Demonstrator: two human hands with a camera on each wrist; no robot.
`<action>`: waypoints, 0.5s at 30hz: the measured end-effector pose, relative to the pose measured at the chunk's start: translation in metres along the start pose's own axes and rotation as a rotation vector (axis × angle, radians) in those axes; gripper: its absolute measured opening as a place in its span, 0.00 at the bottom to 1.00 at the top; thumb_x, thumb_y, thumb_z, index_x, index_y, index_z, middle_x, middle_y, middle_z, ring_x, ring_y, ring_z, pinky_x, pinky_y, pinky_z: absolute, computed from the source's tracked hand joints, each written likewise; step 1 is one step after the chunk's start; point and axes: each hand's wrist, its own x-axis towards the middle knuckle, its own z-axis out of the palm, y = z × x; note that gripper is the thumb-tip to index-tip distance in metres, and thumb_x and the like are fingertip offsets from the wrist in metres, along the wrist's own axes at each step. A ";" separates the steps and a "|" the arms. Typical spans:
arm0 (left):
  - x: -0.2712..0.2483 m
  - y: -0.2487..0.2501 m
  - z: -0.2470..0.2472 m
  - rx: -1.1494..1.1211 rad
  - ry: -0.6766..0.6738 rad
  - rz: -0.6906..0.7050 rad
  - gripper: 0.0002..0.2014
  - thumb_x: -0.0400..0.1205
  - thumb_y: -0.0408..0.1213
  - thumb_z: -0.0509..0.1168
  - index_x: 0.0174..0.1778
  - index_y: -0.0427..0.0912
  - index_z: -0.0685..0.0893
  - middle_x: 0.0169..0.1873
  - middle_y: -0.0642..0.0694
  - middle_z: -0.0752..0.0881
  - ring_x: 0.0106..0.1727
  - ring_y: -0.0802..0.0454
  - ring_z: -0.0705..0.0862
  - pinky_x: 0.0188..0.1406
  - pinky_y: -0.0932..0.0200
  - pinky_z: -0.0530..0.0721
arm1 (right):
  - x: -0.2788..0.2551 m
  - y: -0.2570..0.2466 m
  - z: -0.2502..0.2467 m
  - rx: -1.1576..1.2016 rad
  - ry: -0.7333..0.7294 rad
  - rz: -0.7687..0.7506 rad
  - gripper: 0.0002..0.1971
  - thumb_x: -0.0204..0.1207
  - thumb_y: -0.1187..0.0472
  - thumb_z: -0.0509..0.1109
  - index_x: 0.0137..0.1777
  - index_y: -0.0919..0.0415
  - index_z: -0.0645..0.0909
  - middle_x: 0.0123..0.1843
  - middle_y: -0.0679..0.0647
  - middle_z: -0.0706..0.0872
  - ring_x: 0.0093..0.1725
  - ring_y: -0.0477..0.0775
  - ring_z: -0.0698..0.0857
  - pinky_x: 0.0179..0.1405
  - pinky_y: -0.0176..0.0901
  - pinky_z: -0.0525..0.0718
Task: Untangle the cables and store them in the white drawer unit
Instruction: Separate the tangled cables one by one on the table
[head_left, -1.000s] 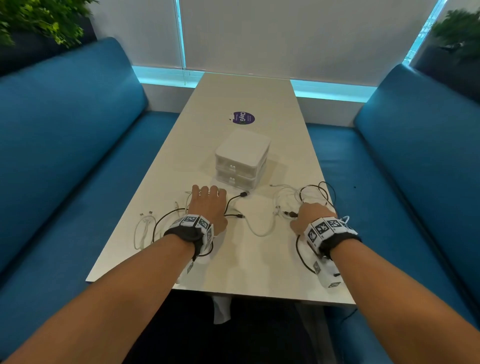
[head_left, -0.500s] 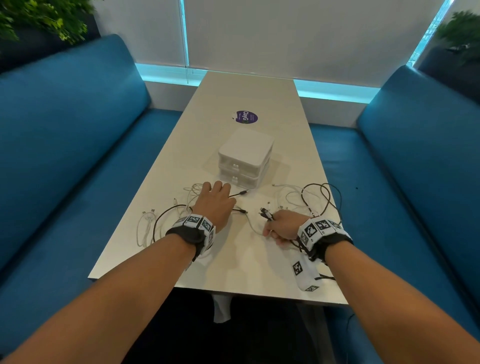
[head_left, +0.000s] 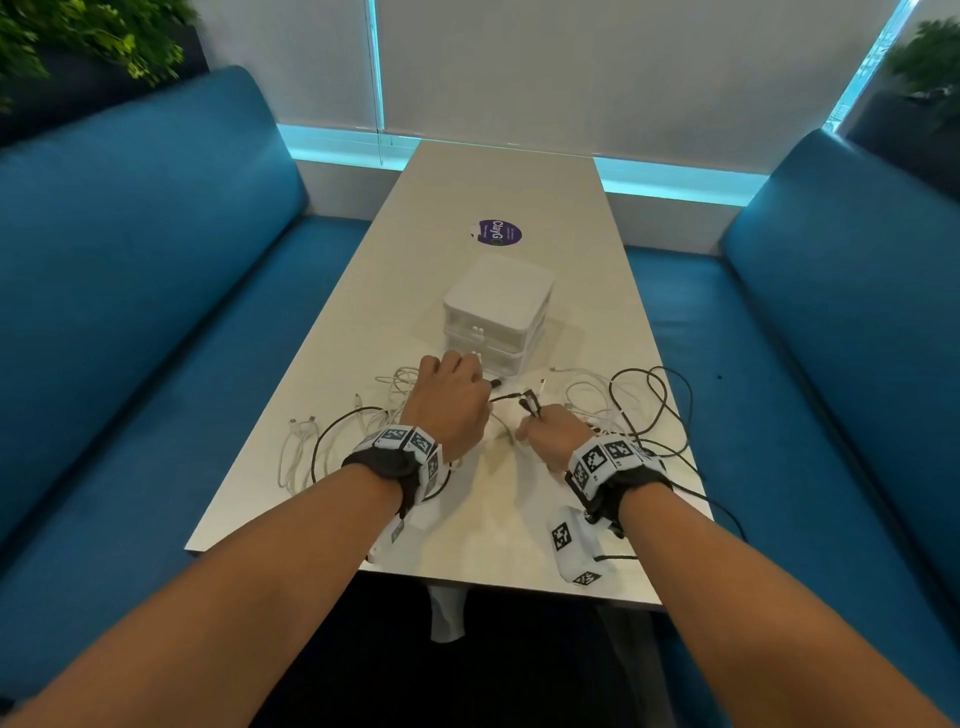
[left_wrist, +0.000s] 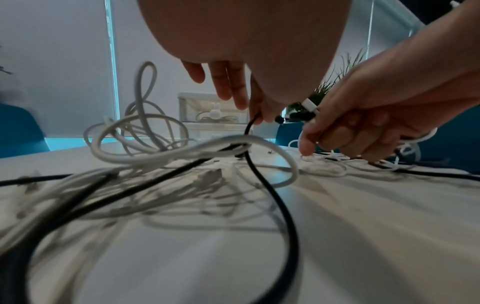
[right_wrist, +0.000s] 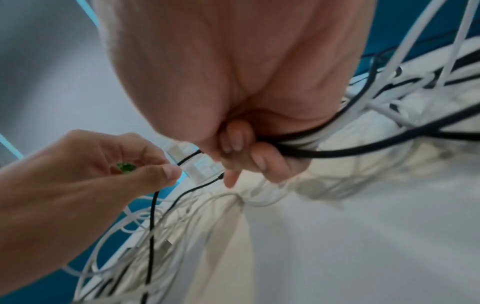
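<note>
Black and white cables (head_left: 639, 410) lie tangled across the near half of the table (head_left: 498, 525). The white drawer unit (head_left: 496, 312) stands behind them, both drawers closed. My left hand (head_left: 460, 387) is just in front of the unit; its thumb and finger pinch a black cable (left_wrist: 272, 197) near its end. My right hand (head_left: 540, 428) is beside it, fingers curled round a bunch of black and white cables (right_wrist: 293, 144), with plug ends (head_left: 530, 400) sticking up from the fist. In the left wrist view a white cable loop (left_wrist: 145, 150) lies over the black one.
A purple round sticker (head_left: 498, 232) is on the table behind the drawer unit. Blue sofas (head_left: 130, 312) run along both sides. More white cable (head_left: 298, 447) lies near the table's left edge, and black loops (head_left: 670, 415) reach its right edge.
Both hands have come together in front of the drawer unit. The right hand moved left with its cable ends; the left hand moved forward and right and took hold of a black cable.
</note>
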 end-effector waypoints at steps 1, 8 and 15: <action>-0.001 0.002 0.000 -0.025 0.010 -0.009 0.12 0.86 0.47 0.58 0.50 0.47 0.85 0.53 0.48 0.81 0.58 0.44 0.75 0.60 0.45 0.70 | 0.002 -0.001 0.000 0.111 0.017 0.013 0.11 0.78 0.57 0.64 0.51 0.63 0.84 0.34 0.56 0.78 0.30 0.56 0.76 0.33 0.46 0.75; -0.002 0.023 0.002 -0.160 -0.069 0.031 0.10 0.90 0.47 0.51 0.54 0.48 0.76 0.39 0.47 0.89 0.40 0.41 0.85 0.54 0.46 0.72 | 0.002 -0.011 -0.002 0.349 0.083 -0.140 0.13 0.82 0.57 0.62 0.37 0.60 0.78 0.28 0.53 0.72 0.25 0.51 0.69 0.26 0.43 0.67; -0.013 0.012 0.025 -0.292 -0.324 0.020 0.12 0.90 0.43 0.53 0.52 0.44 0.81 0.43 0.39 0.89 0.45 0.35 0.86 0.43 0.51 0.78 | 0.006 0.005 -0.015 -0.052 0.277 -0.191 0.15 0.88 0.57 0.54 0.52 0.60 0.83 0.48 0.57 0.84 0.54 0.63 0.83 0.46 0.45 0.73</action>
